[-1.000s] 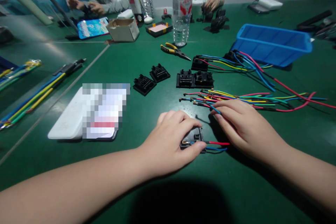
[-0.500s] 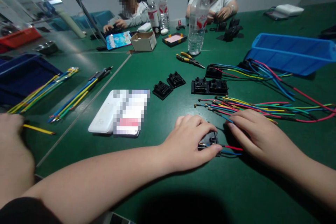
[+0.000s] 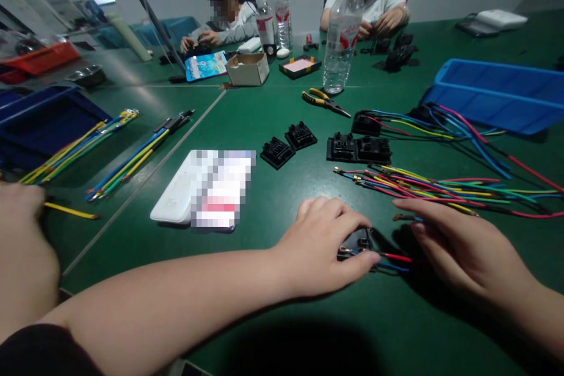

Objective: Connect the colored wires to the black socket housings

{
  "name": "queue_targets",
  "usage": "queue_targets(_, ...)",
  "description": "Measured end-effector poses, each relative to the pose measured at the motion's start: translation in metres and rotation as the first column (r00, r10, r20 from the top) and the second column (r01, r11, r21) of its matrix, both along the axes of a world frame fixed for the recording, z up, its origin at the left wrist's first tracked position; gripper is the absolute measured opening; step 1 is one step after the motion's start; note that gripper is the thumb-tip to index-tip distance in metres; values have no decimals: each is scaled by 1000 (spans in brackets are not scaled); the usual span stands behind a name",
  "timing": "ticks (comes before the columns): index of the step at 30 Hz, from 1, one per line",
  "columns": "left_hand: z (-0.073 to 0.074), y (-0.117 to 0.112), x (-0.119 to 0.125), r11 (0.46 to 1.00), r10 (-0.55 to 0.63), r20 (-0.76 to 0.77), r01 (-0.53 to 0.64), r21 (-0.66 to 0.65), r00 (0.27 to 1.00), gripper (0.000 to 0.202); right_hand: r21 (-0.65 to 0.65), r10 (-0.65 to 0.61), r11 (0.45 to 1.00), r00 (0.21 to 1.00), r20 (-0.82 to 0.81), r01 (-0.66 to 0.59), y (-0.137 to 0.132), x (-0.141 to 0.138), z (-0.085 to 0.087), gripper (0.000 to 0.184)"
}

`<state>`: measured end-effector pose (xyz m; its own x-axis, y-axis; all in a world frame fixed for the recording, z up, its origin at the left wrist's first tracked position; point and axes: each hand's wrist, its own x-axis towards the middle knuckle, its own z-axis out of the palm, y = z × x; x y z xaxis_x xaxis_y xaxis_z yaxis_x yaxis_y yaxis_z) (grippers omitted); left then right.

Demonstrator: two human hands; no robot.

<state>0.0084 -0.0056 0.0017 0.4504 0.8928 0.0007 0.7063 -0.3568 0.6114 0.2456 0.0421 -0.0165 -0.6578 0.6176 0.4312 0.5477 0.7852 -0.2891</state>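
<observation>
My left hand (image 3: 326, 247) is closed on a small black plastic part (image 3: 359, 241), holding it down on the green table between thumb and fingers. A red wire (image 3: 399, 258) and a blue wire run out of that part to the right. To the right of it, my right hand (image 3: 469, 252) pinches a blue wire (image 3: 416, 220) with a copper-coloured terminal at its end. The terminal points left, apart from the black part. Just beyond my right hand lies a bundle of coloured wires (image 3: 423, 185). The rest of the pinched wire is hidden by my hand.
More black parts (image 3: 359, 148) lie ahead, with pliers (image 3: 326, 103) and a plastic bottle (image 3: 341, 47) behind them. A blue bin (image 3: 497, 94) stands right. A white power bank (image 3: 178, 188) and a phone (image 3: 222, 188) lie left. A co-worker's hand (image 3: 20, 211) is at far left, near a yellow wire.
My right hand has drawn back right and down from the bundle with the blue wire in it. My left hand keeps its hold on the black part. The view has shifted slightly.
</observation>
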Motion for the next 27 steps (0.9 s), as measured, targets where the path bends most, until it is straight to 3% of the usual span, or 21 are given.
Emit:
queue_targets(7, -2, 1, 1, 999, 54, 82, -54, -5, 995, 35, 107, 104, 989, 993, -53, -98, -1, 1, 4, 23)
queue_targets(13, -3, 2, 1, 997, 79, 125, -79, -4, 989, 33, 26, 82, 996, 997, -5, -82, -5, -3, 6, 25)
queue_targets(22, -1, 2, 1, 996, 85, 161, -86, -5, 983, 22, 65, 141, 987, 987, 81, -146, -3, -10, 8, 21)
queue_targets(27, -1, 2, 0, 997, 75, 193, -77, -1, 978, 28, -14, 181, 983, 980, 85, -180, -6, -10, 9, 15)
